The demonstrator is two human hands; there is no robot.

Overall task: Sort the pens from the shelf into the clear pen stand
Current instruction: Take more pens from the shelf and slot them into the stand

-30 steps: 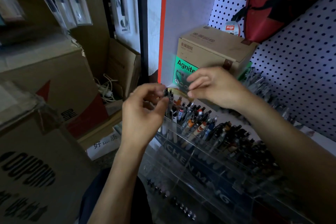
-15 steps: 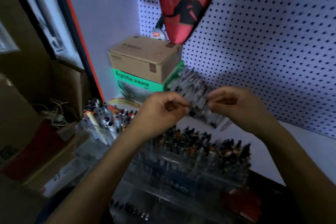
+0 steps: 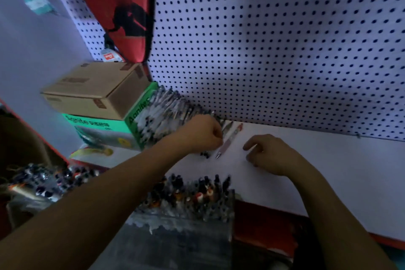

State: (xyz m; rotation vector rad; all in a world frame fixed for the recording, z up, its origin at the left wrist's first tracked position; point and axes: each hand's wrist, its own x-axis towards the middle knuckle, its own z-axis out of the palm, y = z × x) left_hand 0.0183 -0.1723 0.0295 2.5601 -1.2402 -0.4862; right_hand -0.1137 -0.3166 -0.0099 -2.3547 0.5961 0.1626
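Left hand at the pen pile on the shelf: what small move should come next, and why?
Probably pinch and lift a few pens. The left hand is curled at the near end of the pile on the shelf, but blur hides whether its grip holds any. The stand waits just below. The right hand hovers loosely curled, holding nothing, beside a loose pen.

The shelf looks smooth, matt white. Behind it stands a matt pegboard punched with small holes. The brown box is plain matt cardboard; the green box beneath looks like printed card. The pen stand is clear, glossy plastic. A pen on the shelf looks plastic.
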